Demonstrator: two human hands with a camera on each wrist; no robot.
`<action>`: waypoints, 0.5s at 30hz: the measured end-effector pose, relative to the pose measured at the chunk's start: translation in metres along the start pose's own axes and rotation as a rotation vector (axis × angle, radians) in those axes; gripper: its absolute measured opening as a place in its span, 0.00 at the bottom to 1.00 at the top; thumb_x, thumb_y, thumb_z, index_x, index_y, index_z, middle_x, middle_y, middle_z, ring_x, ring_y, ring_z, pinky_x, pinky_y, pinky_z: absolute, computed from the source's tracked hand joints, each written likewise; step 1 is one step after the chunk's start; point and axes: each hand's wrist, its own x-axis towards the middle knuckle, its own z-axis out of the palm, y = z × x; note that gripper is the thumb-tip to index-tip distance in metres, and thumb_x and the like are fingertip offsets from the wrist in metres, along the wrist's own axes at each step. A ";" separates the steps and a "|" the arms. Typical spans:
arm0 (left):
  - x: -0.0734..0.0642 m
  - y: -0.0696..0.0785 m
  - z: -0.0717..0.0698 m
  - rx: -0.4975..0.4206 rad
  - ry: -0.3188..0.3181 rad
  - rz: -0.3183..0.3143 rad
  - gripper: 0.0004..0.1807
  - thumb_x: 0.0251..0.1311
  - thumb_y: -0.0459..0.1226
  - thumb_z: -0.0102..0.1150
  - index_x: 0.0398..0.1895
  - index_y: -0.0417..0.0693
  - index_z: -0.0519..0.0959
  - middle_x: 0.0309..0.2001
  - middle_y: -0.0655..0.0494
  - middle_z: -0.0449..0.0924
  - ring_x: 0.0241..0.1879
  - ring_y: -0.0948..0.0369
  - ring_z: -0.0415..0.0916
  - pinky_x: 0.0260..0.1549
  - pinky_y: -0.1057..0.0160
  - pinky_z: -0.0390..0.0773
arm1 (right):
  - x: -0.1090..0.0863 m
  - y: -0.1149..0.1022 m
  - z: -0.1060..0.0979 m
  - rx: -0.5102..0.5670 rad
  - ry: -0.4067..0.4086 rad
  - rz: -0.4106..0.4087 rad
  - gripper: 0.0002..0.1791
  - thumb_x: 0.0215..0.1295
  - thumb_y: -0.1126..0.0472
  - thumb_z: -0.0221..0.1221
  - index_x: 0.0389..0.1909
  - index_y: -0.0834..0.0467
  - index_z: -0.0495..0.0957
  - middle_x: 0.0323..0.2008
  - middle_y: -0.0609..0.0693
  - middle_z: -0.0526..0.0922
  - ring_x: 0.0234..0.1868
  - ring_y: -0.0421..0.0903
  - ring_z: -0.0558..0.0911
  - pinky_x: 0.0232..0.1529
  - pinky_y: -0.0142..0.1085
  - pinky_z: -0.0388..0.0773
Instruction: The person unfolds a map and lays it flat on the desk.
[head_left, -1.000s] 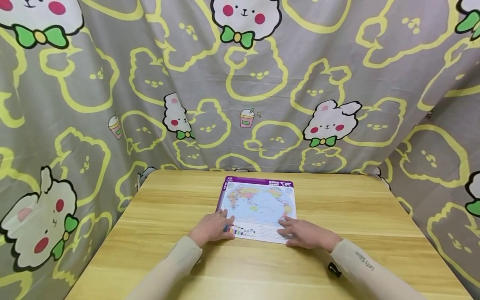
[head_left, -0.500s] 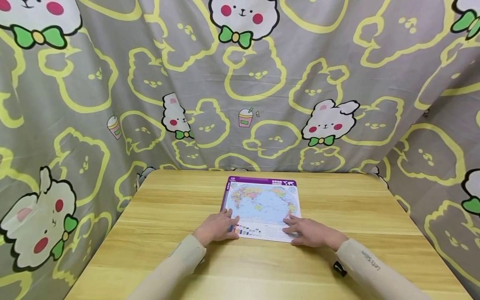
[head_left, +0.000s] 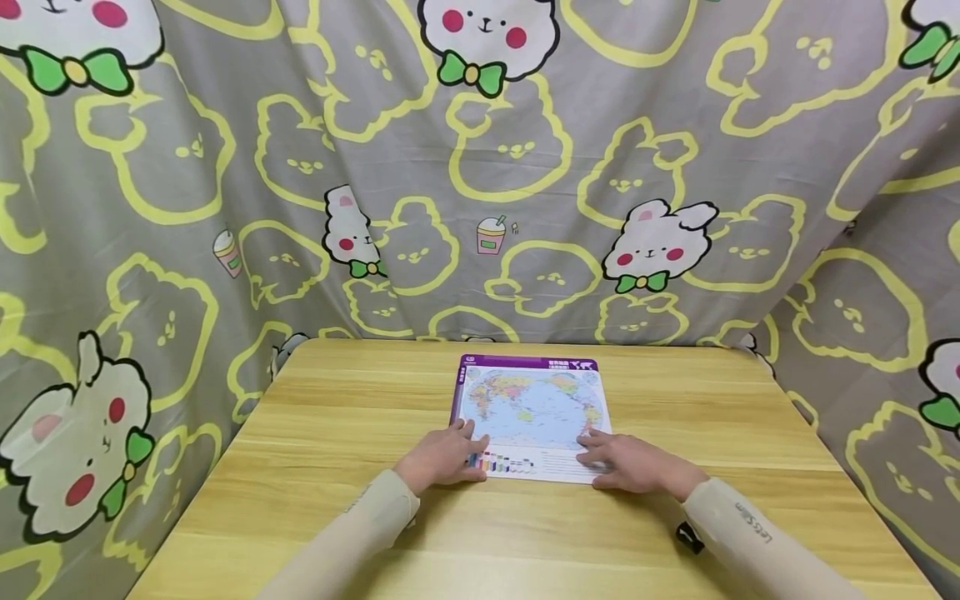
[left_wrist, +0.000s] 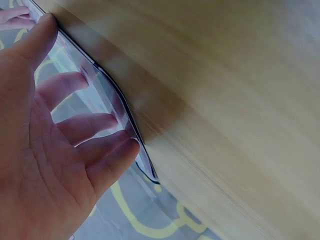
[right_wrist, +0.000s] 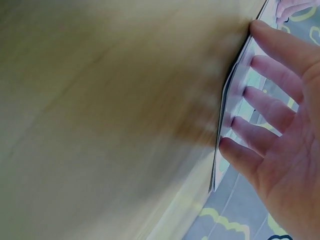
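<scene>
The world map (head_left: 528,408) looks laid down, not yet let go: the left hand (head_left: 442,457) and right hand (head_left: 641,463), fingers spread apart, touch its near left and right corners.

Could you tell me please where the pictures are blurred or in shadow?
Head view: mostly clear, small print on the world map illegible, faint shadows near the left hand and right hand; left wrist view: tabletop soft, shadow beside the map's edge; right wrist view: tabletop blurred, shadow there too.
</scene>
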 end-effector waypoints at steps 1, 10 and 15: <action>0.001 0.001 0.000 0.001 0.001 0.004 0.36 0.60 0.63 0.48 0.68 0.56 0.67 0.67 0.41 0.62 0.65 0.46 0.61 0.55 0.52 0.71 | -0.001 0.001 0.000 -0.001 0.000 0.002 0.23 0.61 0.55 0.62 0.56 0.59 0.78 0.63 0.59 0.70 0.66 0.61 0.62 0.60 0.55 0.64; 0.006 0.006 0.001 -0.001 0.002 0.058 0.36 0.60 0.63 0.48 0.68 0.57 0.67 0.68 0.42 0.60 0.66 0.47 0.59 0.57 0.53 0.69 | -0.008 0.003 -0.001 -0.013 0.012 0.041 0.23 0.60 0.55 0.64 0.54 0.60 0.78 0.62 0.59 0.71 0.65 0.61 0.65 0.59 0.56 0.65; 0.007 0.003 0.001 -0.016 -0.021 0.058 0.36 0.60 0.63 0.46 0.69 0.59 0.65 0.70 0.43 0.57 0.68 0.48 0.55 0.59 0.54 0.67 | -0.011 0.003 0.001 -0.040 0.041 0.042 0.24 0.60 0.54 0.63 0.56 0.61 0.77 0.62 0.60 0.71 0.64 0.62 0.66 0.58 0.55 0.66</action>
